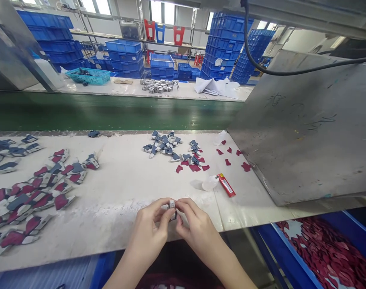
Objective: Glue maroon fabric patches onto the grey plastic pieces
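Observation:
Near the front edge of the white worktable (119,188), my left hand (149,222) pinches a small grey-and-dark part (171,205) between thumb and fingers. My right hand (195,220) closes on the same part from the other side, its fingertips at the part's edge. Most of the part is hidden by the fingers, so its exact kind cannot be made out. Beyond my hands lies a cluster of blue-and-grey pieces (163,143). Small dark-red cut shapes (193,166) are scattered to its right. A translucent white bottle (210,183) touches a red packet (226,185).
Many red-and-grey pieces (35,196) cover the table's left side. A green conveyor belt (119,112) runs behind, with a turquoise basket (88,76) beyond it. A metal panel (306,132) stands at right. Below it, a blue bin (303,261) holds dark-red shapes.

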Motion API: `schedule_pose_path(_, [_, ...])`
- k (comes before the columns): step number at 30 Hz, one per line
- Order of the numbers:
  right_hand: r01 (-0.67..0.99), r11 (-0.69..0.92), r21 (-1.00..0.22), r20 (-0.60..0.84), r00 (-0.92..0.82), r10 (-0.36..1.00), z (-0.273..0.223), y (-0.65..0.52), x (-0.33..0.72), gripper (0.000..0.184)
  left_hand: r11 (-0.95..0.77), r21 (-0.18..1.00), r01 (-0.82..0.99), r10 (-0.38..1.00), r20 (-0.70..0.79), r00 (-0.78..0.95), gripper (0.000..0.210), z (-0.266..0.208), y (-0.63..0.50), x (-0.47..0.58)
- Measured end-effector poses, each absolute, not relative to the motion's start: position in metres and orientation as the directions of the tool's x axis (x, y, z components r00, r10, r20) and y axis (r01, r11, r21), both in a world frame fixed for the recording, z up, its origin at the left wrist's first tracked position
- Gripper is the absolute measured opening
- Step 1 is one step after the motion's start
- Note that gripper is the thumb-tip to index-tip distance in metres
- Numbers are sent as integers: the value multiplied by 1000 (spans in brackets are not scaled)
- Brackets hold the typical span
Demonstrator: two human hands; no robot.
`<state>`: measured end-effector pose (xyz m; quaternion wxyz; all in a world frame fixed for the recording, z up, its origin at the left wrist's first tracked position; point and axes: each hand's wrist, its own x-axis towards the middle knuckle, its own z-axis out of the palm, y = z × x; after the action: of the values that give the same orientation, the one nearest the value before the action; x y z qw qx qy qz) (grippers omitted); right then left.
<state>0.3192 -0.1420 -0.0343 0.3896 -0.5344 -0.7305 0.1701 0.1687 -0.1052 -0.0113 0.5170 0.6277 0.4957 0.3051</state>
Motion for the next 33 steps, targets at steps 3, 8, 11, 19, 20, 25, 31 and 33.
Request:
schedule_pose_path(3, [637,382,-669,402,-122,908,-39,-140,318,37,28,952,306,943,-126,308,25,-16,-103,170])
schedule_pose_path(8, [500,345,-795,327,-127,937,-36,-139,329,27,118,965,236,928,-192,320,26,-17,-103,171])
schedule_pose_path(11, [396,289,-872,244,-162,956,-29,-139,336,20,156,967,201,924,-214,316,25,-14,-102,171])
schedule_pose_path(19, [309,272,-911,235,-154,960,-25,-139,343,20,172,962,210,914,-236,329,25,-8,-103,171])
schedule_pose_path(20, [312,272,-910,230,-163,959,-25,-139,344,20,174,960,218,914,-240,328,25,-9,-103,171])
schedule_pose_path(25, [396,283,-873,233,-170,958,-24,-139,346,21,147,956,255,909,-232,346,26,-11,-106,172])
schedule_pose_path(31, [571,338,-748,324,-131,937,-32,-143,332,27,-40,943,330,935,-81,344,22,-14,-108,174])
schedule_pose_path(33, [610,370,-701,414,-75,907,-39,-143,325,27,-71,938,340,943,-48,330,21,-16,-108,175])
